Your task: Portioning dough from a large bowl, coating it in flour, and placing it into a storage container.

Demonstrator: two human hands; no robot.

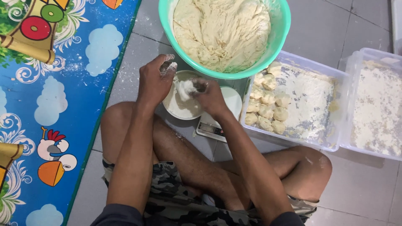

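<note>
A small lump of dough point(185, 88) is pinched by the right hand point(210, 97) over the white bowl point(180, 106), just in front of the green basin point(272, 50). The left hand point(154, 81), beside the bowl, is loosely curled, holding nothing clear. Portioning seems in progress; careful weighing is needed next.

Glossy green plastic bowl point(281, 29), sticky dough point(222, 29)
</note>
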